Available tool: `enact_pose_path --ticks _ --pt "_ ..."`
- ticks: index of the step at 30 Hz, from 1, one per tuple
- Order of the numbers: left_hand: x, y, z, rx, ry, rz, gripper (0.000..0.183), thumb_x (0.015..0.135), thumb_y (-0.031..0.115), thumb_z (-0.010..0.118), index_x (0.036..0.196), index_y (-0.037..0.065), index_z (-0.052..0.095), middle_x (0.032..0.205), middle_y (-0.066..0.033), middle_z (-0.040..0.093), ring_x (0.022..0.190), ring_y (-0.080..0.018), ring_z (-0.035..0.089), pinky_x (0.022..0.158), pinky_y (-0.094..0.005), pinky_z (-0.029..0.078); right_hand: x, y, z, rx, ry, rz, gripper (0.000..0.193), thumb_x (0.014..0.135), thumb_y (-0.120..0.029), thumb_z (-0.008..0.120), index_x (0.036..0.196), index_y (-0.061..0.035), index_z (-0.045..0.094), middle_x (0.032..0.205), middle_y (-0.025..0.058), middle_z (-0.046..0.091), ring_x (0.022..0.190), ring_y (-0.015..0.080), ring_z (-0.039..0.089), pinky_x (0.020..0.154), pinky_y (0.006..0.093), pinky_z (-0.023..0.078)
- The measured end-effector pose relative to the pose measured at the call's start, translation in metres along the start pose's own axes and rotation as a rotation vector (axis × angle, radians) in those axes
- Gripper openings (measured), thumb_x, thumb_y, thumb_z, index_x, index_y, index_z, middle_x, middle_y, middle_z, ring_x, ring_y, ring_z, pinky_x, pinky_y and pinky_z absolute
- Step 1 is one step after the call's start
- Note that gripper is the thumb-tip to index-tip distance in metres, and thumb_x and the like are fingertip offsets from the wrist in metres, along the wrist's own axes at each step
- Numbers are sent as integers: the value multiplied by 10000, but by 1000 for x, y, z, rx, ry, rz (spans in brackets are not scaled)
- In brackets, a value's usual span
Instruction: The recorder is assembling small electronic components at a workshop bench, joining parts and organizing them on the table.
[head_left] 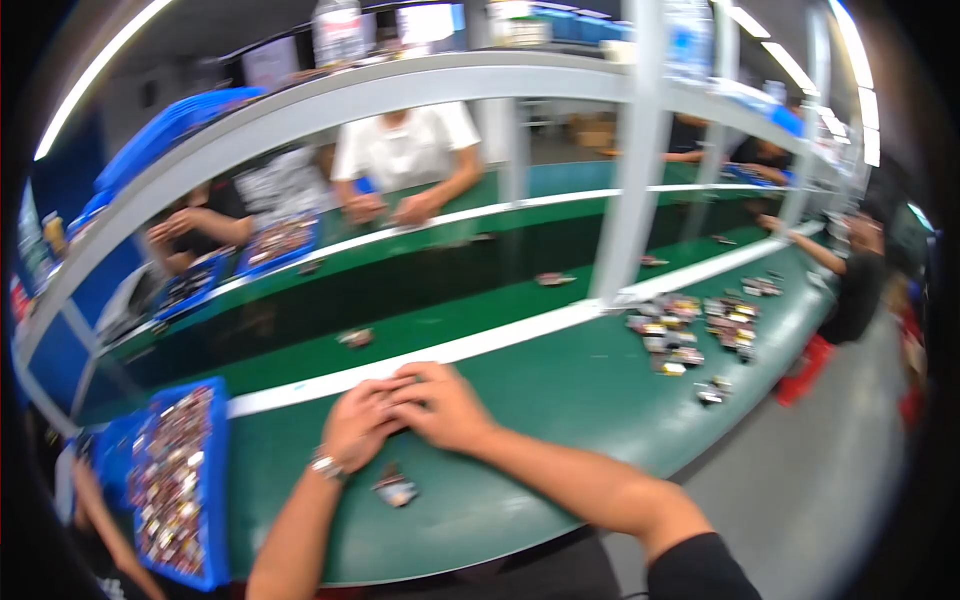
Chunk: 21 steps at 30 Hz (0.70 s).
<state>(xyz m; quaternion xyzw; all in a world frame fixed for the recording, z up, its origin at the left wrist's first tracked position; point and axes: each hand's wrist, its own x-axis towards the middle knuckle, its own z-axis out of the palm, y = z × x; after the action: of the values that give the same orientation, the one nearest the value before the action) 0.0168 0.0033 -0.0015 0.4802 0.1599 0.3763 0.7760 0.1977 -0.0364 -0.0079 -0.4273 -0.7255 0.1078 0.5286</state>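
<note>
1. A small metallic part (397, 488) lies on the green worktop (480, 520), just on the near side of the hands.
2. The left hand (358, 425) and right hand (440, 405) meet above the worktop, fingers bent and overlapping; whether they grip anything cannot be told.
3. At left, a blue tray (216, 480) brims with small pieces (178, 480); at right, loose clusters (665, 325) sit on the worktop.
4. Beyond a white rail (500, 333), a person in a white shirt (405, 150) faces this way.
</note>
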Motion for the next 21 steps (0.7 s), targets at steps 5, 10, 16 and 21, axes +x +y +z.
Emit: enact_pose_path --ticks 5,10,16,21 --pt "-26 9 -20 103 115 112 365 881 122 659 1183 24 478 1236 -149 570 1068 -238 622 889 -381 573 4 -9 45 181 23 43 131 756 -122 706 871 -59 705 1178 111 565 1153 310 491 999 396 413" --pt "-7 -5 -11 55 95 90 378 901 141 659 1199 60 443 1319 -141 539 1095 -219 603 919 -365 554 3 -8 20 216 -19 137 72 762 -70 682 820 -27 679 1307 122 511 1275 314 405 1001 395 427" --pt "-8 -6 -5 28 117 118 428 877 147 702 1205 66 439 1390 -141 476 1116 -211 593 911 -340 562 4 -18 12 247 -40 154 70 773 -64 668 822 -16 679 1358 129 491 1308 327 384 1010 402 424" --pt "-8 -1 -3 22 111 121 421 882 148 696 1210 70 445 1387 -138 479 1122 -209 588 913 -342 559 6 -15 15 218 -4 125 80 761 -58 666 828 -16 681 1344 141 501 1290 335 402 1023 409 410"
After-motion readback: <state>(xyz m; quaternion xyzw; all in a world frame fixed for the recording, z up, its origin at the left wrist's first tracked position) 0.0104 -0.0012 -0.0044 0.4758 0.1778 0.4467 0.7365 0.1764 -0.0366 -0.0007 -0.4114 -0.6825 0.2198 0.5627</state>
